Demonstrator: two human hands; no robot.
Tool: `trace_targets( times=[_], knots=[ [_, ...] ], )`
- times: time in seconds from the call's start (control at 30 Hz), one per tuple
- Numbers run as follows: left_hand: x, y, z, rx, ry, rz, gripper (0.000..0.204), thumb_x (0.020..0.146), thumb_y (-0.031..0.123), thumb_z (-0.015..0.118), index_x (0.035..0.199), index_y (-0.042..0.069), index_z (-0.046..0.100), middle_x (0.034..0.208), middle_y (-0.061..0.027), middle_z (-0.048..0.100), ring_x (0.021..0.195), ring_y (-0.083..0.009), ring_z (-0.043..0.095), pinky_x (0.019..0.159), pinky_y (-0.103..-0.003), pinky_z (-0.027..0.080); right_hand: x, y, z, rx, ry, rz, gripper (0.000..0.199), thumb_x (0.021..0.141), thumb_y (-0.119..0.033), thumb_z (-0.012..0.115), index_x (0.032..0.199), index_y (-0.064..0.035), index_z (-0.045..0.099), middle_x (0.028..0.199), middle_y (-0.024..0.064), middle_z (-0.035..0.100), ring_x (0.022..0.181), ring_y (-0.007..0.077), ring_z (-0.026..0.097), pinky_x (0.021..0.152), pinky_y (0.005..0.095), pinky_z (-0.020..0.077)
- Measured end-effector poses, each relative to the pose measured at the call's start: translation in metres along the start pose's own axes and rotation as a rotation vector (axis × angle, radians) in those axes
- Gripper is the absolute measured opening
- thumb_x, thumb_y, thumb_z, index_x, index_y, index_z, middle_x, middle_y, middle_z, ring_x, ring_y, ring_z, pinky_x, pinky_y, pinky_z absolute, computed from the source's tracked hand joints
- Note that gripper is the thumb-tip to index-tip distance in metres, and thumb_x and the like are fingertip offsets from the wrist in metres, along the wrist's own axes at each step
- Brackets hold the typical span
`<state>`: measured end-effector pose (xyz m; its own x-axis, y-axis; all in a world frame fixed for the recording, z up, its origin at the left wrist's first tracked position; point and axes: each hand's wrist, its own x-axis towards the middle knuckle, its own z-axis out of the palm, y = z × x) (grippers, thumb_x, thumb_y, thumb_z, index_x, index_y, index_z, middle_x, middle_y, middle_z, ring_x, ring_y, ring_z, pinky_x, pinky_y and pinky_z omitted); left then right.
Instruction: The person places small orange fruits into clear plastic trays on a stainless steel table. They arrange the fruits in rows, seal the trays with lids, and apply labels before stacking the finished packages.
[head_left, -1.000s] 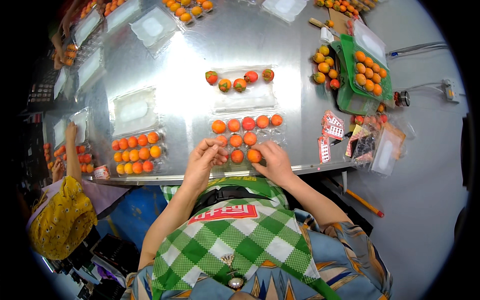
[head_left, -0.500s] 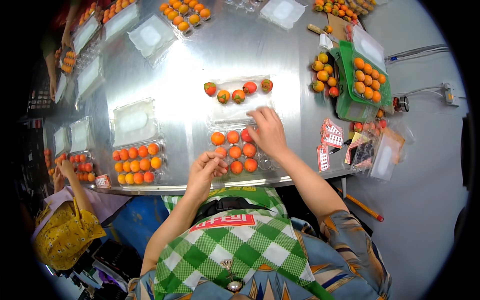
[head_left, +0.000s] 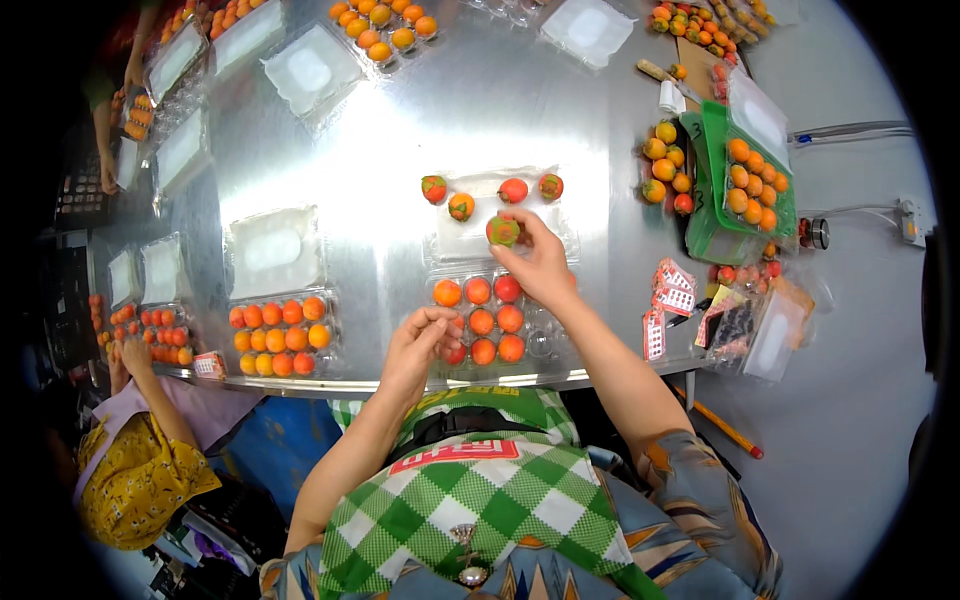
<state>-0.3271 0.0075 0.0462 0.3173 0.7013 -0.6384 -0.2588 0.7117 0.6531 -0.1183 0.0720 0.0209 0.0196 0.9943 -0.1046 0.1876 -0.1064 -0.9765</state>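
A red-orange persimmon (head_left: 503, 232) with its green leafy cap upward is pinched in the fingertips of my right hand (head_left: 537, 258), above the white-padded lid (head_left: 460, 236) of a clear plastic tray. Several other persimmons lie along the lid's far part, among them a red one (head_left: 513, 191) and an orange one (head_left: 461, 207). Nearer me, the tray (head_left: 540, 343) holds rows of persimmons (head_left: 481, 321), with bare cups down its right side. My left hand (head_left: 418, 347) rests by its left edge, fingers curled and partly covering the leftmost fruit. Whether those fingers hold anything is hidden.
Another filled tray (head_left: 277, 338) stands to the left with its lid (head_left: 273, 250) folded back. To the right are loose persimmons (head_left: 662, 168), a green crate (head_left: 713, 226) carrying a filled tray, a knife (head_left: 664, 78) and printed labels (head_left: 673, 287). A co-worker's hand (head_left: 133, 352) works at far left.
My right hand has picked up one persimmon from the lid's row and lifted it slightly toward me. My left hand stays by the tray's left edge. The whole view has shifted a little.
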Motion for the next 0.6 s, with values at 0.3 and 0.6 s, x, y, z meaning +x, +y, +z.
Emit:
trace_targets(
  times=[0.3,0.6],
  knots=[
    [-0.006,0.021,0.022,0.219,-0.176,0.260,0.054,0.080,0.007,0.067,0.129,0.003,0.046,0.124,-0.0096,0.051,0.093,-0.0113,0.056,0.080,-0.027,0.046,-0.071,-0.020,0.007,1.050,-0.462,0.632,0.053,0.096,-0.050,0.027,0.108,-0.0041,0.051,0.077,0.0043,0.057,0.053,0.0106,0.049,0.046,0.0229,0.0393],
    [-0.019,0.012,0.018,0.024,-0.130,0.194,0.043,0.083,0.032,0.066,0.109,0.001,0.055,0.093,-0.0076,0.061,0.079,-0.0126,0.057,0.069,-0.025,0.047,-0.085,-0.042,0.013,-0.086,-0.209,0.185,0.025,0.090,-0.028,0.051,0.084,-0.0040,0.055,0.061,0.0032,0.053,0.055,0.0130,0.052,0.050,0.0271,0.0429]
  ],
)
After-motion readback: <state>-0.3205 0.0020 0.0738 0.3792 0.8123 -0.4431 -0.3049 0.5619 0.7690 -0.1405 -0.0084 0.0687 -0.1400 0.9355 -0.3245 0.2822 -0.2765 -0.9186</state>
